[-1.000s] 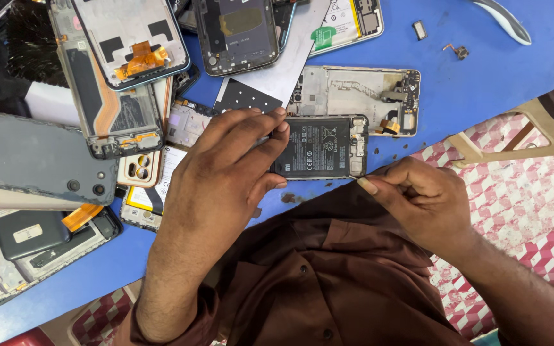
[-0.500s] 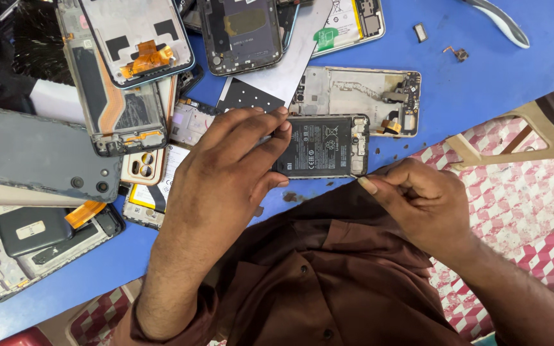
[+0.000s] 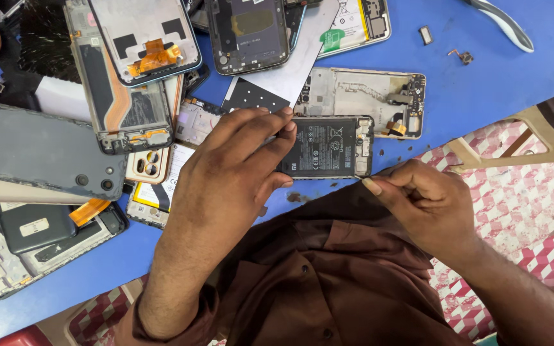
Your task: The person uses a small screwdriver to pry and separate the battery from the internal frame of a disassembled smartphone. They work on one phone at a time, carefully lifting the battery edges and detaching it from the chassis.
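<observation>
Two hands are working at the near edge of the blue table [image 3: 482, 96]. The left hand [image 3: 226, 186] is clamping its fingers and thumb on the left end of an opened phone [image 3: 335, 147], whose black battery is facing up, lying just in from the near edge at its middle. The right hand [image 3: 428, 202] is staying pinched together, thumb against fingers, just beside the phone's lower right corner; whether it is gripping anything small cannot be told.

Against the earlier pictures, almost nothing is shifting: the phone is sitting in the same place, the left hand is keeping its hold, the right hand is hovering as before. By this reading, the work is pausing in a steadying grip rather than advancing.

Labels and markings, by place:
- Battery of the held phone: black face carrying small white symbols and fine print.
- Far edge, middle: a pale battery [image 3: 347, 25] with a round green sticker.
- Left near corner: a dark block [image 3: 36, 227] bearing a small white rectangular label.
- Left of the held phone: a white battery [image 3: 158, 186] with a yellow border.
</observation>
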